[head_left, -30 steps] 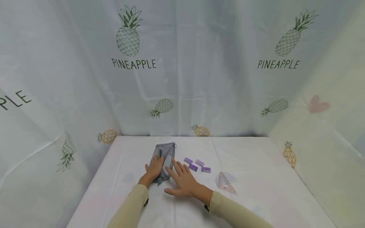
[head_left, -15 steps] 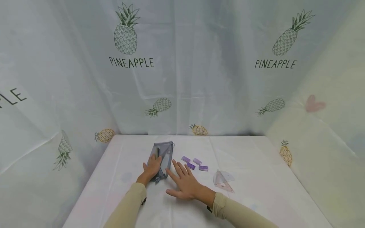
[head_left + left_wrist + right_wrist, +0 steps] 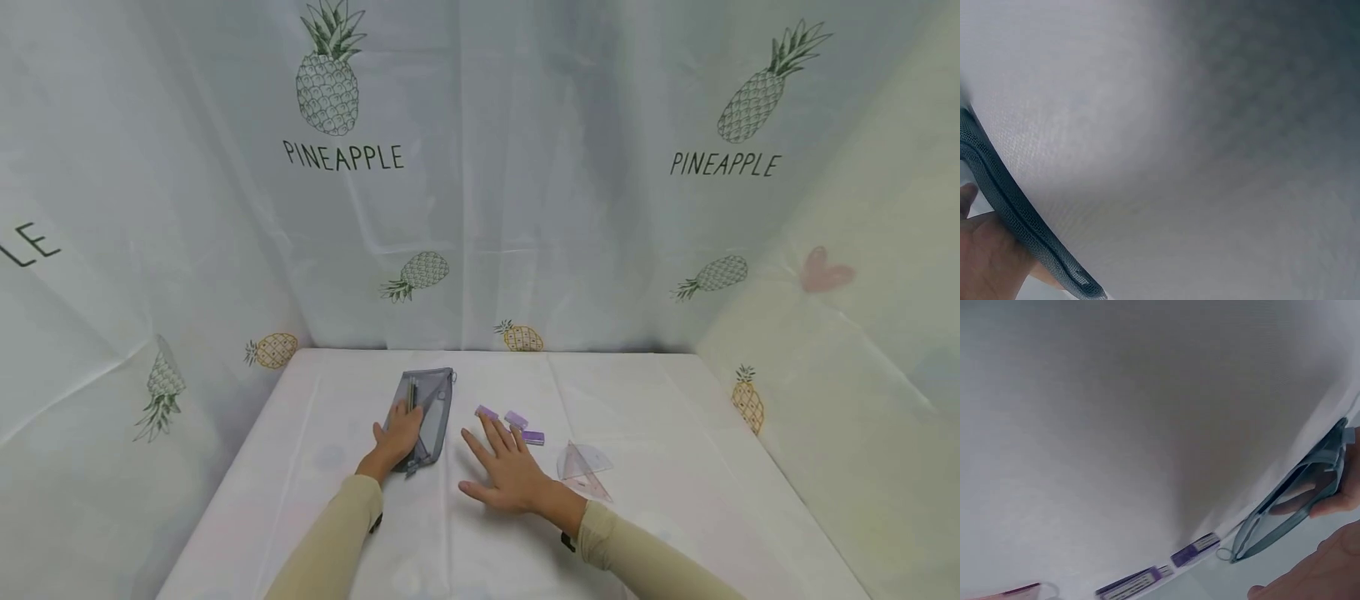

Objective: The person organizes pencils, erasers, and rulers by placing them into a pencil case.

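Note:
A grey mesh pencil case lies on the table at left of centre, with slim pens showing at its upper part. My left hand holds the case by its left side. In the right wrist view, fingers of that hand show through the mesh. My right hand hovers with fingers spread and nothing in it, its fingertips overlapping the purple erasers in the head view. One eraser is hidden behind those fingers. The erasers also appear at the bottom of the right wrist view.
Right of the right hand lie a clear protractor and a pinkish set square, overlapping each other. A white cloth covers the table. Pineapple-print curtains surround it at the back and sides.
My right hand has moved right and forward, away from the pencil case to the erasers. My left hand stays on the pencil case. The head view has shifted slightly.

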Demonstrator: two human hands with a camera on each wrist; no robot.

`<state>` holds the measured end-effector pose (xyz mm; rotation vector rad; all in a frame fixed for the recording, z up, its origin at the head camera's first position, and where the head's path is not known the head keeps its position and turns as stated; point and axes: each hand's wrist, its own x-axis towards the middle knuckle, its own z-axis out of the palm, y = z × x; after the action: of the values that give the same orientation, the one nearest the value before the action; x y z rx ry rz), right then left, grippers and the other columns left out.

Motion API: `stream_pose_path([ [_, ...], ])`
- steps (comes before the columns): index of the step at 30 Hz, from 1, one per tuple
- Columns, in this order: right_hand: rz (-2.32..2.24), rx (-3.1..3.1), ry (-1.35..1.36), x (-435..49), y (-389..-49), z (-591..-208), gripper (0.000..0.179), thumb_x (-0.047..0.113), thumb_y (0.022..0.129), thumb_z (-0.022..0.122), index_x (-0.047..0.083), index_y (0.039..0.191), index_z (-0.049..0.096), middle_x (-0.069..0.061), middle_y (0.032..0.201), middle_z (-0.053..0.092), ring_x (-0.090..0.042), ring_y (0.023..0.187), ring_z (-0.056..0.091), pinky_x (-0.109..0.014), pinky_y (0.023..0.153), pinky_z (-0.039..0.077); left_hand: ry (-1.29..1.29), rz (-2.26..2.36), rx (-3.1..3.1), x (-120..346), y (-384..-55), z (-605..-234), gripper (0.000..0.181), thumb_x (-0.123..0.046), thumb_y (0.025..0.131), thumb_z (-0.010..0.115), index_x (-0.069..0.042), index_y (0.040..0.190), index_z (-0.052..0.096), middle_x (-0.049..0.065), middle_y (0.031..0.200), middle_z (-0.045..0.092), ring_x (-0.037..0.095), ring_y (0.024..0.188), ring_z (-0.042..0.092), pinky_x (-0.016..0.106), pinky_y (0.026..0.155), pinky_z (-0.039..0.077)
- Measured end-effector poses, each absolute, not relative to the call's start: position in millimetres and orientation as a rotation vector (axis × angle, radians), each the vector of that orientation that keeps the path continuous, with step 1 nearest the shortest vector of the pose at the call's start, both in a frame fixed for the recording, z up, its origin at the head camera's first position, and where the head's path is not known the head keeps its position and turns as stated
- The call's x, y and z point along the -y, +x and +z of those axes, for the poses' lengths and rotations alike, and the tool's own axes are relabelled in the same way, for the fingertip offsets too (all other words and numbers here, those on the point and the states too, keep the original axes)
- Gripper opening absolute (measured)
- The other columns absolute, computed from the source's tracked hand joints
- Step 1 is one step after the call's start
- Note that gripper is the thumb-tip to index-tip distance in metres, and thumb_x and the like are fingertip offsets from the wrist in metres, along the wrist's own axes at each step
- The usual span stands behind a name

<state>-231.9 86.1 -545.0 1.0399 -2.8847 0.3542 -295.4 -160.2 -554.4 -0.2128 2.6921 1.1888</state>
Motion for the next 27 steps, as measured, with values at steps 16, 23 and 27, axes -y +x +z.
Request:
stream_pose_path([
  [16, 0.56, 2.96, 0.657, -125.3, -254.9, -547.8, 0.09, 0.065, 0.094, 0.045, 0.005, 0.157, 0.023, -0.02, 0.166, 0.007, -0.041, 0.151, 0.018, -0.065, 0.118, 0.016, -0.181, 1.216, -2.685, 165.0, -294.0, -559.8, 0.07, -0.043, 0.105, 0.022, 0.004, 0.156, 0.01, 0.023, 0.165, 0.004, 0.041, 0.153, -0.002, 0.064, 0.116, -0.016],
  [23, 0.597, 2.964, 0.468, -141.0, -268.6, -555.0, 0.088, 0.063, 0.094, 0.048, -0.006, 0.147, 0.034, -0.028, 0.155, 0.03, -0.047, 0.141, 0.032, -0.066, 0.114, 0.021, -0.168, 1.196, -2.701, 165.7, -295.1, -558.4, 0.068, -0.042, 0.106, 0.021, 0.003, 0.156, 0.013, 0.022, 0.165, 0.005, 0.04, 0.153, -0.002, 0.064, 0.116, -0.016],
  [27, 0.594, 2.965, 0.383, -146.3, -272.1, -557.6, 0.072, 0.055, 0.097, 0.05, -0.007, 0.133, 0.048, -0.027, 0.136, 0.048, -0.046, 0.127, 0.046, -0.063, 0.106, 0.033, -0.17, 1.209, -2.693, 163.6, -293.9, -554.5, 0.068, -0.041, 0.105, 0.022, 0.004, 0.156, 0.014, 0.022, 0.165, 0.005, 0.039, 0.153, -0.002, 0.063, 0.116, -0.016],
])
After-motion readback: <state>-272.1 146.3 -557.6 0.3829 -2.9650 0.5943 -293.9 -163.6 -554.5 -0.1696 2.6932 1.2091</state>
